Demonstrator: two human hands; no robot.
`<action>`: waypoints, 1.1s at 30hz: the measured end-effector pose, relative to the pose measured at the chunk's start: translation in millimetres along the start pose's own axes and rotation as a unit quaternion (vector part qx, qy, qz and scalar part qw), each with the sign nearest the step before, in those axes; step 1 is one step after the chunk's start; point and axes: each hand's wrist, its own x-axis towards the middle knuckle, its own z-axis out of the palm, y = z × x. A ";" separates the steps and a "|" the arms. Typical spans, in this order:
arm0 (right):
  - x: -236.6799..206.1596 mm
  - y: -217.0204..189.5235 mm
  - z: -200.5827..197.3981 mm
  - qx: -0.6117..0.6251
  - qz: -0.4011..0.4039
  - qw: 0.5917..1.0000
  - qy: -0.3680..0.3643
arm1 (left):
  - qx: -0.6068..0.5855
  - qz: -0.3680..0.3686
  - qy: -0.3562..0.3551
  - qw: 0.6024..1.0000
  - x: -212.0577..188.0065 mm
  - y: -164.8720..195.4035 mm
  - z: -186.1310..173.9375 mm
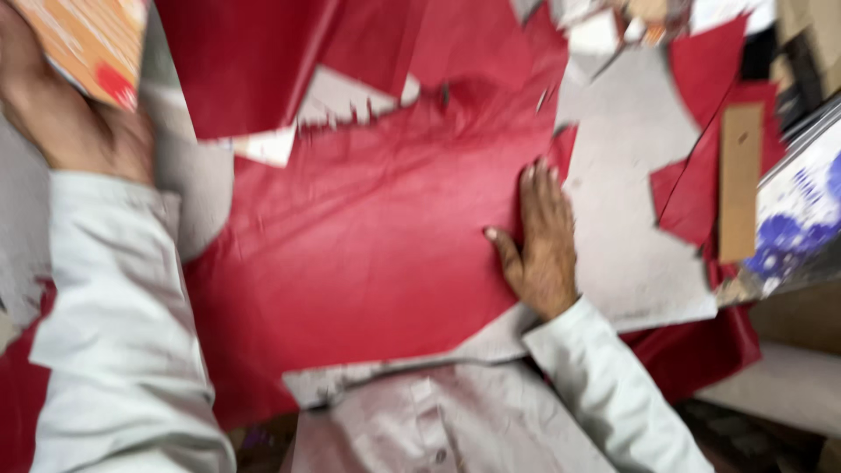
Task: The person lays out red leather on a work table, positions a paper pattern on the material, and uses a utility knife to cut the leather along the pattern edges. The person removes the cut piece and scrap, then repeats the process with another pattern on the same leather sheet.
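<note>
Shirt front: pale button shirt (438, 429) at bottom centre, nearest the lens; person leans over the work surface.
Left sleeve: pale sleeve (123, 333) runs up the left side, arm raised toward the top-left corner.
Left hand: left hand (61, 114) closed around the lower edge of an orange-and-white printed card (88, 39), lifted clear of the sheet; looks held up out of the way. Fingers mostly hidden, exact grip blurred.
Red sheet: big red sheet (368, 236) spread flat across the middle, faint creases; a second red flap (263, 61) folds over along the top-left edge.
White scraps: jagged white offcuts (342, 101) lie between the flap and the main sheet, near the top edge.
Right hand: right hand (541, 232) flat, palm down, fingers together and thumb out, pressing the right edge of the red sheet where it meets the grey board; judged to pin the sheet so it stays smooth.
Grey board: grey board (631, 175) under and right of the sheet, irregular cut edges.
Cardboard strip: brown cardboard strip (740, 180) upright near the right edge, resting on more red material.
Far right: blue-and-white printed item (802, 215), too blurred to identify.
</note>
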 end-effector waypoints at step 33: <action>304.2 62.4 -62.8 0.198 -0.020 0.911 0.362 | 0.465 0.030 0.064 0.883 -158.0 -11.0 53.0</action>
